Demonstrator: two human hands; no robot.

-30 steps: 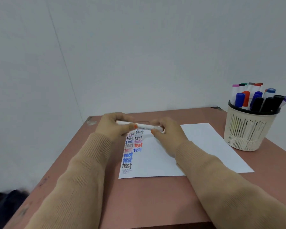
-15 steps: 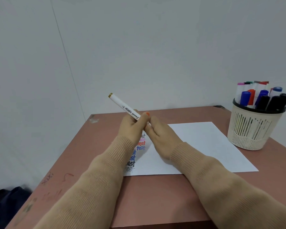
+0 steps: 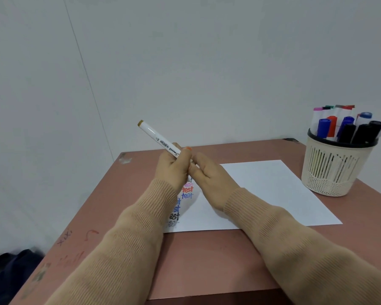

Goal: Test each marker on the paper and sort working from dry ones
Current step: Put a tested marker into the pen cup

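Left hand, raised over the left part of the paper, grips a white marker in curled fingers. The marker's lower end is hidden inside the fist, so whether it is capped cannot be told. Right hand lies against the left, fingers stretched toward that hidden end. Its fingertips are covered by the left hand, and whether they hold anything cannot be told.

The marker tilts up toward the far left, its brownish end free in the air. Both forearms, in tan ribbed sleeves, converge from the near edge. Beneath the wrists, columns of the coloured word "test" are partly covered.

At the far right of the pinkish table stands a cream slotted basket of capped markers, well apart from the hands. Faint scribbles mark the table's near left. A dark cloth is cut off at the left edge.
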